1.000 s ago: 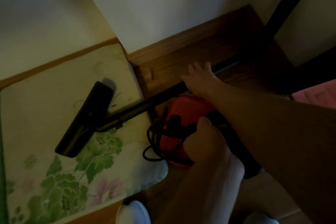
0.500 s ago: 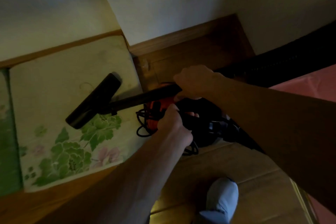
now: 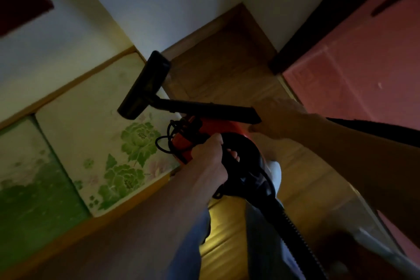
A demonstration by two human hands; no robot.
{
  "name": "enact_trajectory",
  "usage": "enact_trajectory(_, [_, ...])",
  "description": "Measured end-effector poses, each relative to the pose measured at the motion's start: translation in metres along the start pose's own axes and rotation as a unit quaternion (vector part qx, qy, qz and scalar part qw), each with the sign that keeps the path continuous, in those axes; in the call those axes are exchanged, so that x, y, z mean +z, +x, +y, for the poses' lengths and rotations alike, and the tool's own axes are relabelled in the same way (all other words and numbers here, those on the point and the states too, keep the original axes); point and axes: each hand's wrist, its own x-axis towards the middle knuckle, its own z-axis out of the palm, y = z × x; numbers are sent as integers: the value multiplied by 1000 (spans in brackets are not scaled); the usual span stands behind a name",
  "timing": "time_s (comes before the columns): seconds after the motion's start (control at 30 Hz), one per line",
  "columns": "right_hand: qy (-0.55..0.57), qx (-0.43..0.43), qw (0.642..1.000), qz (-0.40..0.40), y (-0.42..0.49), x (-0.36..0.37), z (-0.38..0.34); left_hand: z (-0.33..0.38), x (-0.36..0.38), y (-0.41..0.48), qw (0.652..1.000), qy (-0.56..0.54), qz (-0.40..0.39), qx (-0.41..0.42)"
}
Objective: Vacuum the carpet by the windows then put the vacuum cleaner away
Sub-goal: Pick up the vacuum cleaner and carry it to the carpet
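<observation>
Left hand (image 3: 210, 157) is clamping the black handle of the red vacuum cleaner (image 3: 204, 134), now lifted off the wooden floor (image 3: 227, 75) beside the floral carpet (image 3: 95, 125). Right hand (image 3: 277, 118), blurred, is closing around the wand (image 3: 204, 108); the floor head (image 3: 144, 85) has swung upward. The hose (image 3: 293, 227) is running out of frame.

You see dim white walls (image 3: 172, 2) at the top, a wooden floor (image 3: 227, 70) at centre, and a pink surface (image 3: 354, 57) at right.
</observation>
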Motion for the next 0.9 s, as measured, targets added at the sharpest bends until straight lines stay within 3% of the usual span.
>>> enact_trajectory(0.37, [49,57,997,13,-203,-50,11,-54,-1,-120,996,76,-21,-30])
enact_trajectory(0.57, [64,97,991,59,-308,-74,29,-85,29,-202,990,126,-38,-44])
enact_trajectory(0.9, [203,222,947,109,-497,-76,92,-161,90,-347,969,241,-52,24])
